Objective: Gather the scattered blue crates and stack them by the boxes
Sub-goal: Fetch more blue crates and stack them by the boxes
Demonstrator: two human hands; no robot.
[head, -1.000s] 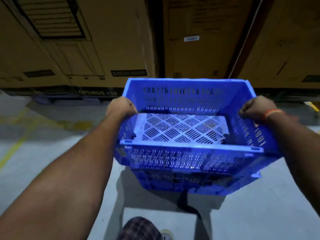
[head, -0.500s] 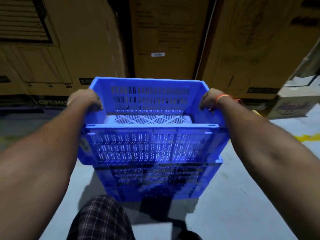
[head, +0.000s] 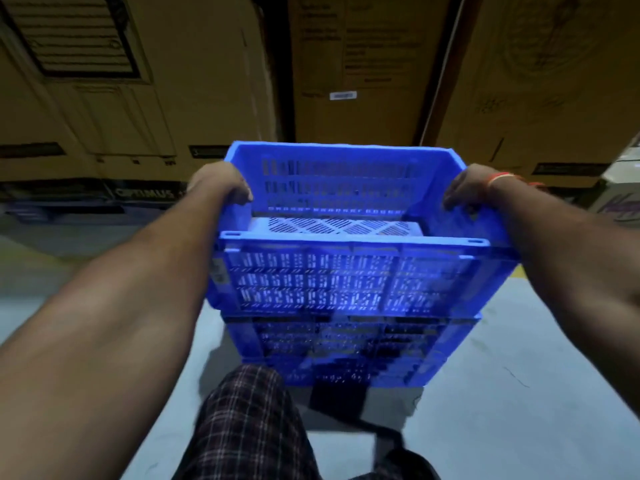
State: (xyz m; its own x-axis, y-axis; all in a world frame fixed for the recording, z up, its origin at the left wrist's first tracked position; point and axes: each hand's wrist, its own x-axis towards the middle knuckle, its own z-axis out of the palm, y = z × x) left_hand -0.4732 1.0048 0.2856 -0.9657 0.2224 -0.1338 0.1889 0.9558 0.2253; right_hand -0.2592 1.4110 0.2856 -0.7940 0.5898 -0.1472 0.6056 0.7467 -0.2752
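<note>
Blue slatted crate (head: 332,282) nested on another (head: 346,351) — seemingly level

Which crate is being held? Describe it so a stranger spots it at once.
In front of the wall of cardboard boxes is a stack of blue crates. It is the top crate, gripped at its side rims by the left hand and right hand.

Cardboard boxes (head: 194,81) form a wall across the whole upper frame, with dark narrow gaps between them at upper centre. The stacked blue crates (head: 346,278) fill mid-frame, directly in front of that wall. Open grey floor (head: 519,393) lies lower right and at mid-left. A small box (head: 620,199) blocks the right edge. A plaid-trousered leg (head: 249,427) occupies bottom centre.
</note>
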